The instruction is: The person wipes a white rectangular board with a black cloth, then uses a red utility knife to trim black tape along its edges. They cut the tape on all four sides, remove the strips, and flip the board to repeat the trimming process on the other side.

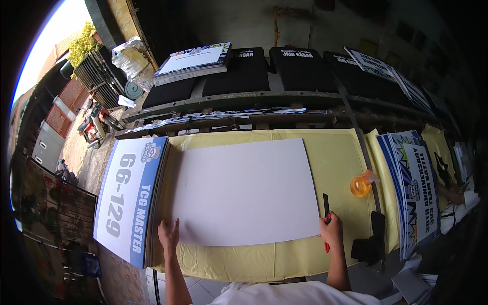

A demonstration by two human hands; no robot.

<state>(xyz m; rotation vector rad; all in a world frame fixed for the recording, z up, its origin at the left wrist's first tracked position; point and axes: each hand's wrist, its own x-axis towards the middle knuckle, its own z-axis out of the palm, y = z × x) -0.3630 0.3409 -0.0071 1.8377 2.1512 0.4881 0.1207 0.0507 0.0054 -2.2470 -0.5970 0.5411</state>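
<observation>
A large blank white board [244,193] lies flat on a yellow sheet [335,173] in front of me. My left hand [168,235] is at the board's near left corner, thumb and forefinger apart; the other fingers are partly hidden. At the near right edge, my right hand [331,231] is closed round a red and black utility knife [326,206], its dark end pointing away from me. Just left of my left hand rises a stack of printed boards [129,198], white and blue with grey figures.
An orange spray bottle [361,185] lies right of the board, near a long metal bar [362,137]. More printed boards [406,188] are stacked far right. Beyond a rail with paper offcuts [223,116] are black panels [236,73] and another board stack [195,61]. A motorbike [96,122] stands outside.
</observation>
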